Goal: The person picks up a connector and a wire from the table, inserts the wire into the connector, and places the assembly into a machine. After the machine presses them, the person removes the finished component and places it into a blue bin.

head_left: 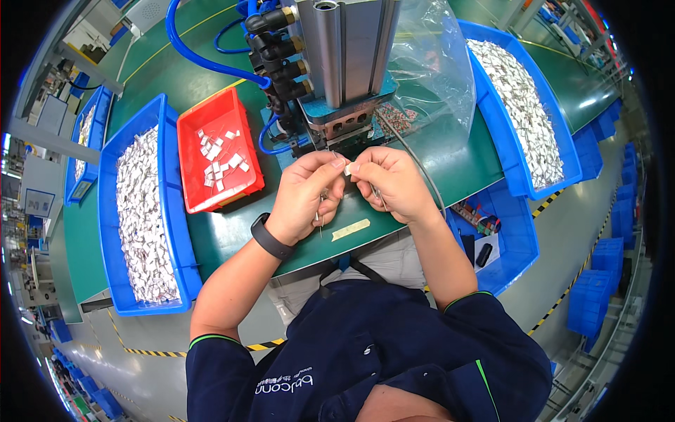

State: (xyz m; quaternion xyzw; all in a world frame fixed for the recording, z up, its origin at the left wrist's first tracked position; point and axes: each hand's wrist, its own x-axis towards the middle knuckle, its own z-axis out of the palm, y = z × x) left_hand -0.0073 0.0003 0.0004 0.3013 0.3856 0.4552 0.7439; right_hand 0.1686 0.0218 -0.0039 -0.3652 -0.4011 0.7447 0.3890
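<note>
In front of a metal press [342, 125], my two hands meet over the green table. My right hand [397, 184] pinches a small white block-shaped part with thin wire leads [348, 169] between thumb and forefinger. More thin leads stick out below its curled fingers. My left hand [308, 191] is closed close beside it, thumb and forefinger at the same white part. Fine wire leads also poke out from under the left fingers; what they belong to is mostly hidden by the hand. A black wristband [271, 238] sits on my left wrist.
A red bin [188, 151] with several loose white parts stands left of the press. Blue bins heaped with such parts stand at left [181, 232] and right [508, 158]. Blue air hoses [204, 62] and a grey cable [424, 169] run by the press. Clear plastic bag [439, 70] lies behind.
</note>
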